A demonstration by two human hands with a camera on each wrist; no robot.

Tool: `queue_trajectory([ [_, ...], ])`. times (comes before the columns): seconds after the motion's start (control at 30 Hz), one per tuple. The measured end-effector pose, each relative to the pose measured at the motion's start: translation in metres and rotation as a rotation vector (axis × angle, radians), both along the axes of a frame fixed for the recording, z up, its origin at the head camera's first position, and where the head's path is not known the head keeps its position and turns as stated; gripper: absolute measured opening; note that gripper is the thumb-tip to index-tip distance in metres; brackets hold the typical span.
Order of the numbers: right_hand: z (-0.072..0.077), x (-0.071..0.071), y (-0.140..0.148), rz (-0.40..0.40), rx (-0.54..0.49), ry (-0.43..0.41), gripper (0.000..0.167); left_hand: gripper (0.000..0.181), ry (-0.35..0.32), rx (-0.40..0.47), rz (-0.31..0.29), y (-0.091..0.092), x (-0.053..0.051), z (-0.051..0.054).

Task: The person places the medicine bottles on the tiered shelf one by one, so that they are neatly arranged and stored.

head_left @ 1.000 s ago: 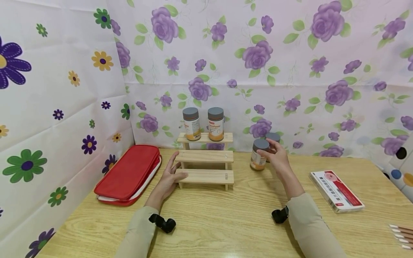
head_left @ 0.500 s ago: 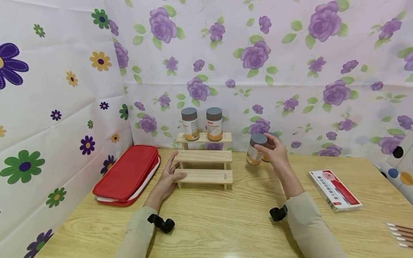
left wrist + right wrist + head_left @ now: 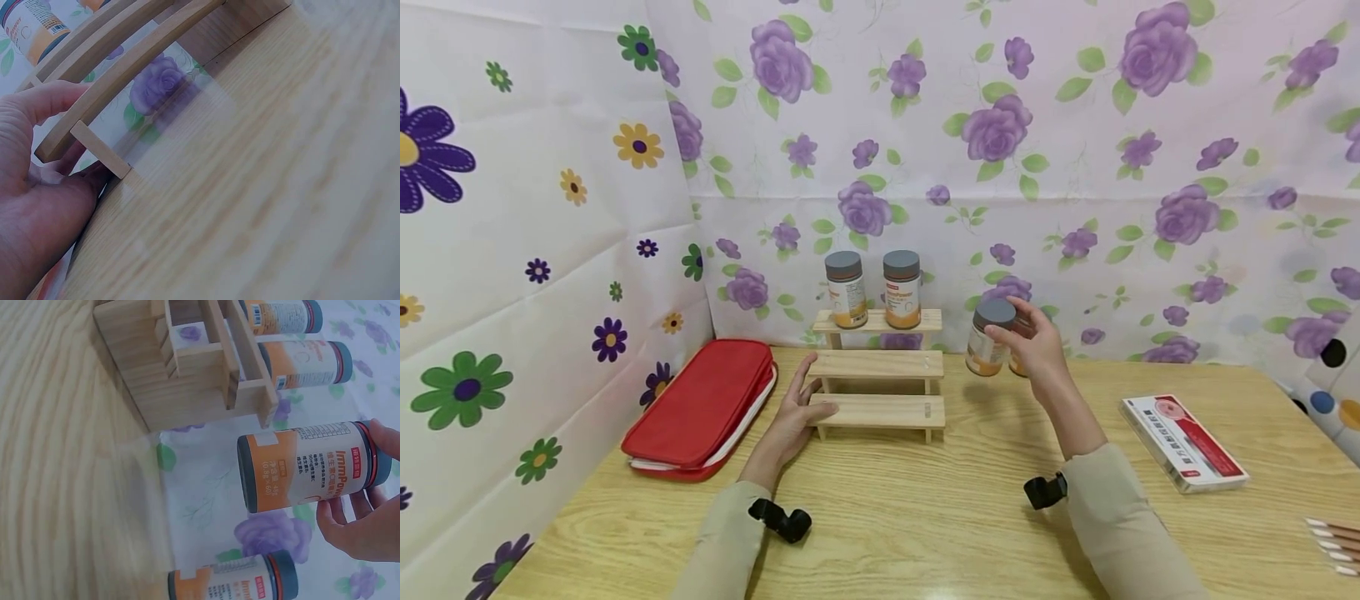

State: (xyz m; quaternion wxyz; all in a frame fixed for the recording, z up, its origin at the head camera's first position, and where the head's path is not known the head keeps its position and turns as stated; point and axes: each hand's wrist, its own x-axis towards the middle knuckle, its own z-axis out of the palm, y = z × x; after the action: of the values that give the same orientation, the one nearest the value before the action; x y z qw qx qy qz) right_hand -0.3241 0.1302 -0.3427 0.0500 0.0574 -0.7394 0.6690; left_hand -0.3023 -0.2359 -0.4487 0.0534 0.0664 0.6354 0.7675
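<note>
In the head view my right hand (image 3: 1037,346) pinches a supplement bottle (image 3: 988,337) near its grey lid and holds it up, slightly tilted. The right wrist view shows the bottle's (image 3: 306,465) white and orange label, with fingers round the lid end. Another such bottle (image 3: 234,581) stands behind, mostly hidden by my hand in the head view. My left hand (image 3: 790,421) grips the left end of a three-step wooden rack (image 3: 876,364), thumb at the lowest step. On the top step stand two matching bottles, a left one (image 3: 847,292) and a right one (image 3: 902,289).
A red zip case (image 3: 700,404) lies left of the rack on the wooden table (image 3: 917,517). To the right lies a flat white and red box (image 3: 1183,443). Several pencils (image 3: 1337,546) show at the right edge. Floral cloth (image 3: 1075,167) hangs behind the table.
My right hand has lifted the bottle off the table and shifted it leftward, toward the rack. The left hand stays at the rack's left end.
</note>
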Motion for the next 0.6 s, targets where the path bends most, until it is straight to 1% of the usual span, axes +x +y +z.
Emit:
queue_trajectory([
  [0.1, 0.005, 0.001, -0.005, 0.024, 0.007, 0.021, 0.076, 0.096, -0.006, 0.003, -0.001, 0.000, 0.001, 0.000],
  [0.3, 0.017, 0.002, -0.018, 0.047, 0.045, 0.068, 0.074, 0.096, -0.006, 0.006, 0.007, 0.000, 0.000, 0.000],
  [0.4, 0.023, 0.003, -0.024, 0.063, 0.033, 0.086, 0.073, 0.096, -0.007, 0.006, 0.014, 0.000, 0.000, -0.001],
  [0.6, 0.034, 0.002, -0.036, 0.074, -0.014, 0.091, 0.069, 0.096, -0.005, 0.009, 0.011, 0.001, -0.001, 0.000],
])
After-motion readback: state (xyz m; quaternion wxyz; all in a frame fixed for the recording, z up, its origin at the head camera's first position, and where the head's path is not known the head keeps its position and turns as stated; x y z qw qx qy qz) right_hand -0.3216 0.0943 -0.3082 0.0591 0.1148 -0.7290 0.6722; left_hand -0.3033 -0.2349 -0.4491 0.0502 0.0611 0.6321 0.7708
